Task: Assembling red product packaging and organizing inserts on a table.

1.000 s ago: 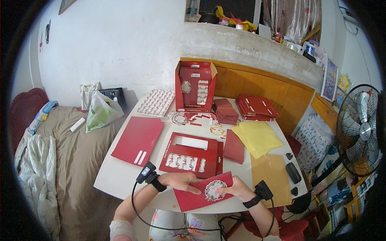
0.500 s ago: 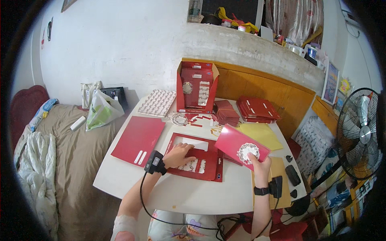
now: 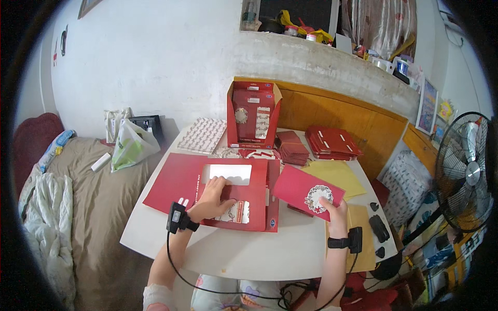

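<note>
My left hand [image 3: 211, 199] lies with fingers spread on a red card sleeve [image 3: 259, 179] that has a large white window at the top and a smaller one below. Through the lower window a patterned white piece shows. Under the sleeve, at its right, another red sheet [image 3: 272, 220] sticks out. To the left it overlaps a plain red folder [image 3: 174, 179]. My right hand [image 3: 337, 210] pinches the lower right corner of a red card [image 3: 301, 184] with a round white wreath on it, tilted above the table; the fingers behind it are hidden.
A red display box [image 3: 253, 142] of packs stands at the back. Beside it are red card stacks [image 3: 334, 142] and patterned white sheets [image 3: 205, 135]. Yellow paper [image 3: 337, 176] and a black case [image 3: 379, 229] lie at the right. A fan [image 3: 469, 173] stands beyond the table.
My left hand and the sleeve have shifted left and slightly away, now overlapping the plain red folder. The red card in my right hand has moved slightly left and down.
</note>
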Available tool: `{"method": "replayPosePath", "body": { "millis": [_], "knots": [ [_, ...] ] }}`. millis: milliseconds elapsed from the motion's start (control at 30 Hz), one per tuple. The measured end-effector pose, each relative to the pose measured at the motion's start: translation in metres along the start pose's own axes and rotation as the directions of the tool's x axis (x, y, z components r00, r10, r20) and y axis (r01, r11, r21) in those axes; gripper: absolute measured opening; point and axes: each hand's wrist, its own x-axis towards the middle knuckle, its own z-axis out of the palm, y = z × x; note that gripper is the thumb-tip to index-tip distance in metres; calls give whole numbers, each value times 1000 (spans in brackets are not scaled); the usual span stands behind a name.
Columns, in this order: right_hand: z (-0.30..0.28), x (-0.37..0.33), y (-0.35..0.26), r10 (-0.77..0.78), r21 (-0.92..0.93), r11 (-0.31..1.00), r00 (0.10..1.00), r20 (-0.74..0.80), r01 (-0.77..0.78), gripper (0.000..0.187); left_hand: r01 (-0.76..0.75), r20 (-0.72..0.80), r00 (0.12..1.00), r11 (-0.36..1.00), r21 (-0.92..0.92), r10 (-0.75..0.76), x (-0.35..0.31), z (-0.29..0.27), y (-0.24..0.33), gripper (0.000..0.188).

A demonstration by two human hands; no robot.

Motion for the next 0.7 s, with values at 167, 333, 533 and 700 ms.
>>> {"method": "replayPosePath", "body": {
  "millis": [167, 333, 533, 700],
  "knots": [
    [0, -6, -7, 115, -24, 993, 975, 188, -112, 39, -72, -75, 995, 997, 2, 72, -5, -17, 9, 37],
    [4, -11, -10, 131, -75, 991, 943, 306, -113, 39, -180, -78, 979, 977, 116, 189, -6, -15, 24, 22],
    [15, -19, -12, -69, -133, 984, 938, 338, 121, 34, -319, -181, 914, 919, 231, 362, -12, -5, 37, 17],
    [17, -26, -9, -186, -85, 973, 944, 272, 216, 30, -353, -306, 826, 858, 373, 473, -17, -1, 39, 20]
  ]
}}
